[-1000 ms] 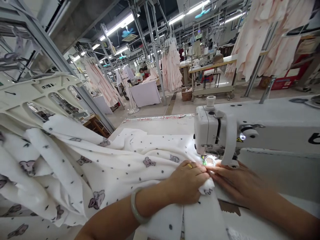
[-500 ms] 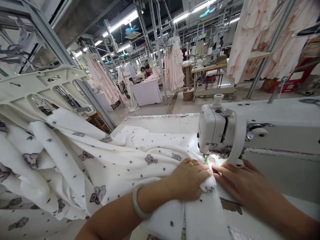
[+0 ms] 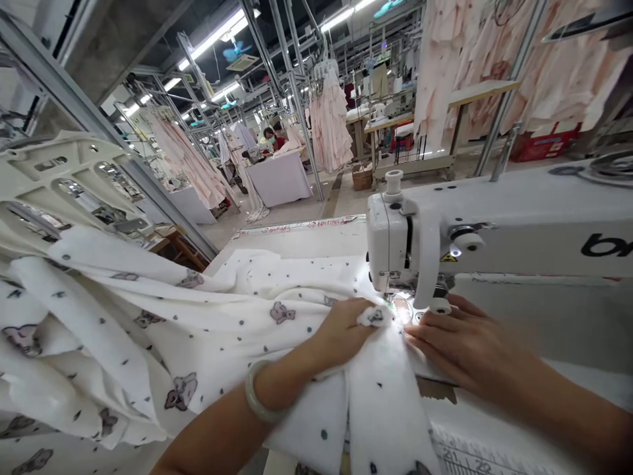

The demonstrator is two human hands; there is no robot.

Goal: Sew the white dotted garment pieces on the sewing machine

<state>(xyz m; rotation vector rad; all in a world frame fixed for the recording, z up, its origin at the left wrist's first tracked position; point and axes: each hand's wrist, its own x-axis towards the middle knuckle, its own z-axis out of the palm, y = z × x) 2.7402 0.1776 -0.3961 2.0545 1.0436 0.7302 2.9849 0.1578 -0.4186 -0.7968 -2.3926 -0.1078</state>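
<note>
A white fabric (image 3: 208,330) printed with small grey animals and dots lies across the sewing table and is heaped at the left. My left hand (image 3: 341,330) is closed on a fold of this fabric just left of the needle. My right hand (image 3: 457,346) lies flat, fingers stretched out, on the fabric under the arm of the white sewing machine (image 3: 494,231). The lit needle area (image 3: 398,307) sits between the fingertips of both hands. A pale green bangle (image 3: 257,399) is on my left wrist.
A white plastic rack (image 3: 64,178) stands behind the fabric heap at the left. A ruler strip (image 3: 459,455) runs along the table's front edge. Pink garments (image 3: 329,125) hang on rails beyond. A person (image 3: 271,137) sits at a far table.
My left hand has lifted and turned, with a fold of fabric now raised in its fingers by the needle. The view has shifted a little to the right.
</note>
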